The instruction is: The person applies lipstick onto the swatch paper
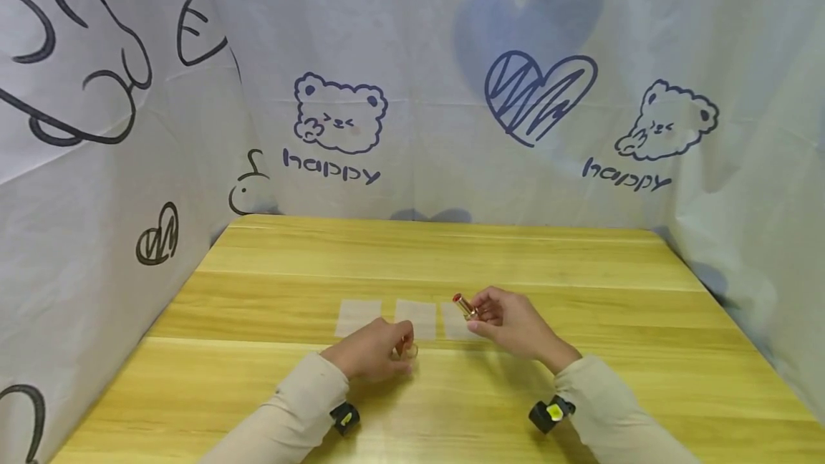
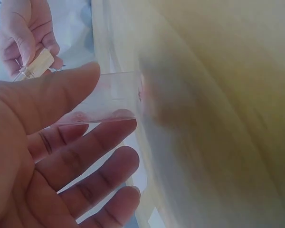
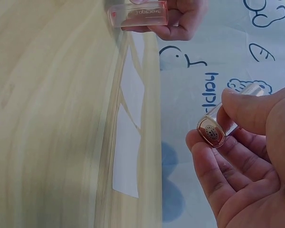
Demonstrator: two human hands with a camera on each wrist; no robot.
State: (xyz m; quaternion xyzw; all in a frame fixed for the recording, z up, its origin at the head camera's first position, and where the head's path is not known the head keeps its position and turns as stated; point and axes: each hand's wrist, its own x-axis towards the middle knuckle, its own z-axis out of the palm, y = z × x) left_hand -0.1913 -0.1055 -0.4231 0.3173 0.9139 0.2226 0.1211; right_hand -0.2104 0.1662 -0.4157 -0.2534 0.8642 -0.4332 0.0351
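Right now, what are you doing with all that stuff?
A person's right hand holds a lipstick with its red tip showing. The left hand pinches a clear cap, which is off the lipstick. Three pale squares lie in a row on the wooden table.

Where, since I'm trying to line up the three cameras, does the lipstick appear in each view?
Head: the lipstick is right of center, below mid-height.
Left wrist: upper left, beyond the near thumb.
Right wrist: right of center, its base toward the camera.
Shared landmark: the right hand, which holds it in all three.
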